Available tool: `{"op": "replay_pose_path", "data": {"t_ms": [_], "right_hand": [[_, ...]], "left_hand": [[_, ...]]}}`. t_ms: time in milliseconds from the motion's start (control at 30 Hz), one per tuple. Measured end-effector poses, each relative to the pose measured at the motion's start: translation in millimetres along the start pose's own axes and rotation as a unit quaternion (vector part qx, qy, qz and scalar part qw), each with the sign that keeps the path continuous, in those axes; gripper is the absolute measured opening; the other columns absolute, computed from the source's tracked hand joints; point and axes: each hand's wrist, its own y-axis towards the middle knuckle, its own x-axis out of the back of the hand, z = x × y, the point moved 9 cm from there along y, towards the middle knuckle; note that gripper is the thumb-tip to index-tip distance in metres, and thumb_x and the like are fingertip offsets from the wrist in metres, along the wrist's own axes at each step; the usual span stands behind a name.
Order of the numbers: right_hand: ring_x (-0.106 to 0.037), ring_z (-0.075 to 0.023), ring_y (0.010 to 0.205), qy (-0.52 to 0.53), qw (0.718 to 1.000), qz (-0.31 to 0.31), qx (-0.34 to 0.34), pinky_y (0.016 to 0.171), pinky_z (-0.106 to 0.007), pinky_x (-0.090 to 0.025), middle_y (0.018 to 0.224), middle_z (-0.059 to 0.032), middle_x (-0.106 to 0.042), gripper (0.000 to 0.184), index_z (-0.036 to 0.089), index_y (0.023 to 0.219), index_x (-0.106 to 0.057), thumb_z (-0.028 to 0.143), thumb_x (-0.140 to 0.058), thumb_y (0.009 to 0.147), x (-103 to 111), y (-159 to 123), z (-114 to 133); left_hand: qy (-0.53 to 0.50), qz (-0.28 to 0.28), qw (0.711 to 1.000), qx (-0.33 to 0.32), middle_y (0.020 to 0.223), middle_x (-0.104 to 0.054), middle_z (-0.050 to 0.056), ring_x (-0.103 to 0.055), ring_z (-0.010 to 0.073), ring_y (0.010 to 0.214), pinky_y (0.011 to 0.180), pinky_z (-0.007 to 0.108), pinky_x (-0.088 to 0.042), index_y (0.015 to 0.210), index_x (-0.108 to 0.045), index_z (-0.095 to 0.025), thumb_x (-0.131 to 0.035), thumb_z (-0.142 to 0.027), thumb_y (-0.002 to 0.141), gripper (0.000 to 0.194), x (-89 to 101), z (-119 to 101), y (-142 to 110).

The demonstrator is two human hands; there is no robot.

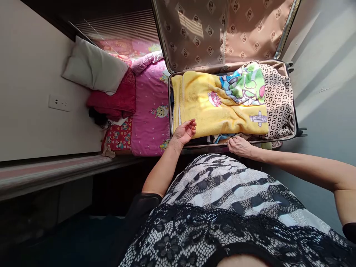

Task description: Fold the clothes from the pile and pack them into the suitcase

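Note:
An open suitcase (pixel 295 111) lies in front of me, packed with cloth. On top spreads a folded yellow blanket (pixel 194 100) with small printed figures. My left hand (pixel 185 132) is at its near left corner, palm turned up, fingers loosely curled and apart, holding nothing. At the near side, my right hand (pixel 238 146) is closed on the suitcase's edge; its fingertips are partly hidden. Close to it a bit of blue cloth (pixel 221 137) shows below the blanket. A green and blue patterned cloth (pixel 247 83) and a beige cloth with black marks (pixel 278 100) fill the right end.
The suitcase lid (pixel 205 33) stands raised at the back. To the left are a pink printed bedsheet (pixel 147 118), a grey-white pillow (pixel 94 66) and a red cloth (pixel 119 94). A wall with a socket (pixel 59 102) bounds the left; another wall (pixel 328 74) is close on the right.

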Motion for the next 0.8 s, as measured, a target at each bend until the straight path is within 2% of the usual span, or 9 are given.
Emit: {"op": "replay_pose_path", "data": {"t_ms": [167, 233, 400, 567, 633, 700, 733, 800], "right_hand": [[-0.066, -0.0251, 0.077, 0.006, 0.998, 0.065, 0.003, 0.071, -0.036, -0.038, 0.085, -0.0226, -0.072, 0.025, 0.009, 0.083, -0.075, 0.003, -0.054, 0.095, 3, 16, 8], [-0.066, -0.0240, 0.077, -0.006, 0.997, 0.077, 0.019, 0.069, -0.034, -0.037, 0.086, -0.0213, -0.073, 0.025, 0.010, 0.082, -0.075, 0.002, -0.055, 0.094, 2, 19, 7], [-0.064, -0.0214, 0.071, -0.021, 0.998, 0.011, 0.060, 0.070, -0.034, -0.039, 0.087, -0.0176, -0.071, 0.020, 0.006, 0.098, -0.075, 0.006, -0.054, 0.097, -4, 10, -10], [-0.067, -0.0216, 0.076, 0.048, 0.997, -0.017, 0.064, 0.071, -0.032, -0.043, 0.092, -0.0133, -0.074, 0.019, 0.010, 0.109, -0.072, 0.008, -0.057, 0.097, -6, 4, -31], [-0.069, -0.0225, 0.081, 0.102, 0.994, -0.034, 0.019, 0.072, -0.031, -0.046, 0.097, -0.0120, -0.076, 0.027, 0.015, 0.119, -0.072, 0.011, -0.057, 0.097, 1, 0, -52], [-0.070, -0.0243, 0.087, 0.157, 0.981, -0.075, -0.085, 0.075, -0.033, -0.050, 0.108, -0.0132, -0.077, 0.032, 0.018, 0.127, -0.071, 0.018, -0.056, 0.099, 10, -10, -91], [-0.071, -0.0259, 0.092, 0.177, 0.965, -0.109, -0.157, 0.080, -0.035, -0.052, 0.114, -0.0152, -0.076, 0.033, 0.018, 0.130, -0.071, 0.022, -0.056, 0.101, 15, -19, -117], [-0.069, -0.0307, 0.106, 0.200, 0.909, -0.188, -0.313, 0.093, -0.041, -0.055, 0.125, -0.0209, -0.072, 0.038, 0.014, 0.134, -0.069, 0.034, -0.058, 0.103, 23, -48, -171]], "left_hand": [[0.003, -0.001, 1.000, -0.010, 0.073, -0.065, 0.005, -0.052, 0.0072, 0.054, 0.052, 0.017, -0.041, 0.089, -0.071, -0.011, -0.054, -0.008, 0.105, 0.023, 4.0, 4, -9], [0.002, -0.011, 1.000, -0.014, 0.072, -0.064, 0.004, -0.051, 0.0069, 0.052, 0.050, 0.017, -0.040, 0.088, -0.070, -0.011, -0.053, -0.008, 0.105, 0.025, 6.4, 6, -11], [-0.016, -0.030, 0.999, -0.028, 0.070, -0.064, 0.003, -0.051, 0.0065, 0.050, 0.048, 0.016, -0.039, 0.087, -0.070, -0.011, -0.056, -0.008, 0.103, 0.021, 15.8, 6, -16], [-0.020, -0.051, 0.995, -0.087, 0.070, -0.066, 0.004, -0.053, 0.0070, 0.051, 0.050, 0.016, -0.041, 0.088, -0.071, -0.011, -0.058, -0.008, 0.100, 0.018, 41.1, -11, -26], [0.014, -0.067, 0.988, -0.138, 0.072, -0.068, 0.005, -0.055, 0.0078, 0.053, 0.052, 0.018, -0.043, 0.088, -0.072, -0.012, -0.063, -0.010, 0.097, 0.013, 55.3, -23, -30], [0.089, -0.105, 0.969, -0.205, 0.074, -0.069, 0.004, -0.057, 0.0090, 0.057, 0.056, 0.019, -0.044, 0.087, -0.072, -0.014, -0.068, -0.012, 0.093, 0.008, 70.8, -37, -31], [0.140, -0.136, 0.950, -0.244, 0.077, -0.069, 0.004, -0.058, 0.0097, 0.061, 0.059, 0.020, -0.045, 0.086, -0.072, -0.015, -0.069, -0.013, 0.092, 0.007, 78.5, -46, -32], [0.259, -0.218, 0.886, -0.316, 0.086, -0.069, 0.004, -0.063, 0.0127, 0.073, 0.072, 0.023, -0.051, 0.086, -0.070, -0.017, -0.072, -0.013, 0.089, 0.006, 90.5, -65, -35]]}}
